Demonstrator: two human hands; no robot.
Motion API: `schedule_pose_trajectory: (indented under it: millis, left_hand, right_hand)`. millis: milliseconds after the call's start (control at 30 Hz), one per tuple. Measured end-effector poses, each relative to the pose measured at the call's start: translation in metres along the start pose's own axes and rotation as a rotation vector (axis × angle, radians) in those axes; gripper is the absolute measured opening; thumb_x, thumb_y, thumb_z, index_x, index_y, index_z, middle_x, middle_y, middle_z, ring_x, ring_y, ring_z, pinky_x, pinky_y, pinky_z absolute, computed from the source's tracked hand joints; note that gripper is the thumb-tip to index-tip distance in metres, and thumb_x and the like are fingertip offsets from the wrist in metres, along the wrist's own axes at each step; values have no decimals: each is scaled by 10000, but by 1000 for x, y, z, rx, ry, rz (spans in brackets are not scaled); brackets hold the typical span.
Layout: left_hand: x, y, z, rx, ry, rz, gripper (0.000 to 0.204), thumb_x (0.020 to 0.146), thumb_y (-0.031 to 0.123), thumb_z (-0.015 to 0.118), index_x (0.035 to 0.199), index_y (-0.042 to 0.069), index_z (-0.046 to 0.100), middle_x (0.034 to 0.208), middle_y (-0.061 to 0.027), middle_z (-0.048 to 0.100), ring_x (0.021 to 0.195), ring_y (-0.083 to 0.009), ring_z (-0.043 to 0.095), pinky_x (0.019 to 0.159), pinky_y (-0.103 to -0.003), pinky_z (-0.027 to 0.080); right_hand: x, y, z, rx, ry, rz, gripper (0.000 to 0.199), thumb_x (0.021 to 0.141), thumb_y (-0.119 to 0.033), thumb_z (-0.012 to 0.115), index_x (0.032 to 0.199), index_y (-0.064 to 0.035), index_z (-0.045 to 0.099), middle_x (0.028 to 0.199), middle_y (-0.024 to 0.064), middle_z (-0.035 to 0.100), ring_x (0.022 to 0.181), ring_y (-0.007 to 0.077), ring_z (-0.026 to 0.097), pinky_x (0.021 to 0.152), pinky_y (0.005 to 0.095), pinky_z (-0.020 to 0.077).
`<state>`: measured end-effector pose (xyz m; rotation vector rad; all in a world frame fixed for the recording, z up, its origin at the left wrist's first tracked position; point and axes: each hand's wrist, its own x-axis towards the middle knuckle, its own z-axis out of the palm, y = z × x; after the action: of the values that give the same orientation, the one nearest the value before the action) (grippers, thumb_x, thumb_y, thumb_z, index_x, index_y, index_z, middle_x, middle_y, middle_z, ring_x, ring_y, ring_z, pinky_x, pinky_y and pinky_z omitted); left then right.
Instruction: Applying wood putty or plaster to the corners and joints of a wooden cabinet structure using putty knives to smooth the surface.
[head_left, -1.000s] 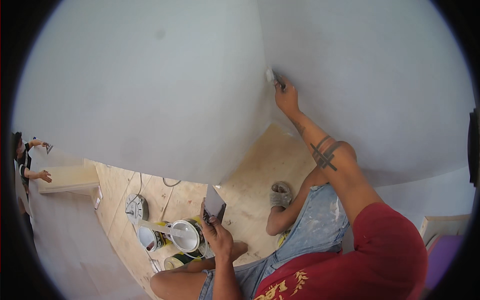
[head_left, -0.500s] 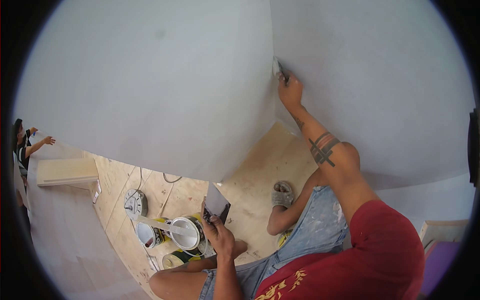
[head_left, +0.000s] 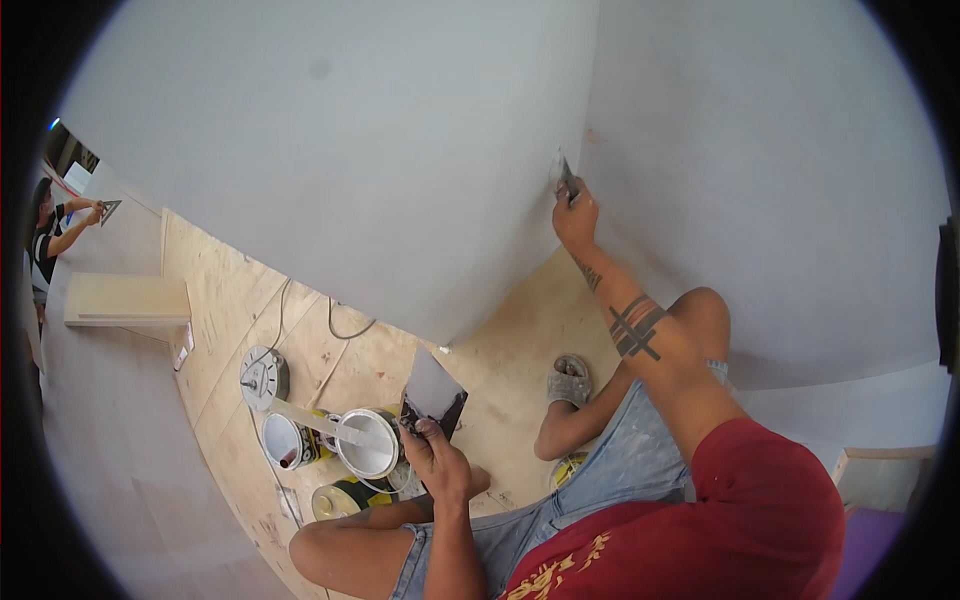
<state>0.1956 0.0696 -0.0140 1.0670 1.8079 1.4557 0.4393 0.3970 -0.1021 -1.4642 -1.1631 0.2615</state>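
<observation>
My right hand [head_left: 576,220] is closed around a putty knife [head_left: 564,172] with a pale, smeared blade. Its blade is at the left grey-white wall panel [head_left: 350,150], just left of the inside corner with the right panel [head_left: 760,180]; whether it touches cannot be told. Low in front of me, my left hand [head_left: 440,468] grips a wide filling knife [head_left: 432,388], its flat grey blade pointing up and dark along one edge. Beside that hand stands an open white-lined bucket [head_left: 368,458] with a pale flat stick [head_left: 330,424] lying across its rim.
A second open can [head_left: 284,440] and a lidded can [head_left: 336,503] stand close by. Behind them are a round grey device [head_left: 264,376] and a cable [head_left: 281,315] on the plywood floor [head_left: 225,270]. At far left, a person [head_left: 58,225] works near a stack of boards [head_left: 128,300].
My right hand and putty knife have moved down and left, off the corner line. The view has shifted slightly. The other person's hands now hold a triangular object.
</observation>
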Motion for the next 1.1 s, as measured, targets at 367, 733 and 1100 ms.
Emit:
schedule_pose_trajectory:
  millis: [367, 733, 1100]
  left_hand:
    - [16, 15, -31, -83, 383, -61, 426, 1063, 409, 441, 1114, -8, 515, 1019, -51, 577, 929, -114, 510, 880, -276, 434]
    - [46, 21, -73, -485, 469, -108, 535, 1045, 417, 472, 1355, -18, 437, 1271, -141, 546, 1121, -207, 548, 937, -338, 488]
    - [40, -17, -70, -1344, -266, -721, 230, 988, 116, 509, 1177, 1, 570, 1099, -132, 676, 924, -245, 707, 844, -392, 611]
  right_hand:
    - [-178, -79, 54, 146, -60, 152, 253, 893, -74, 598, 1120, 39, 600, 881, 242, 653, 776, 386, 650, 690, 422, 515]
    - [-305, -160, 58, 562, -525, 38, 271, 921, -33, 601, 1190, 2, 606, 1071, 227, 659, 942, 372, 671, 817, 393, 539]
    - [-153, -206, -65, 664, -1036, -949, 538, 826, -76, 666, 1336, -197, 542, 1314, 120, 555, 1203, 311, 557, 977, 451, 459]
